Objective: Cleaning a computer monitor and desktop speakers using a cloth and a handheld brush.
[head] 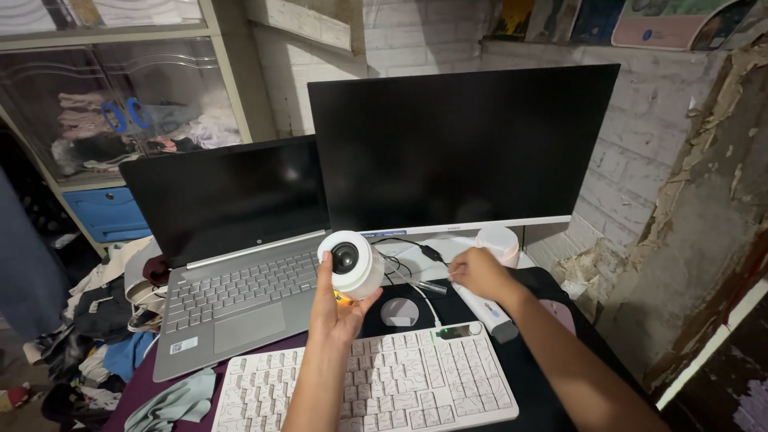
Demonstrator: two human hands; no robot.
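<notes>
My left hand (336, 308) holds up a small white dome camera (351, 262) with a round black lens, raised above the laptop's right edge. A black cable (412, 250) runs from behind the camera toward the monitor base. My right hand (478, 272) reaches over the desk behind the keyboard, its fingers pinched near the cable and a small dark metal piece (430, 286); whether it grips anything is unclear. A white stick-shaped device (484, 308) lies under my right wrist.
A silver laptop (232, 300) with a dark screen stands left, a large dark monitor (456, 144) behind. A white patterned keyboard (400, 384) lies in front. A translucent cup (498, 240) sits by the monitor base. Clothes (96, 320) are piled at left; a peeling wall is at right.
</notes>
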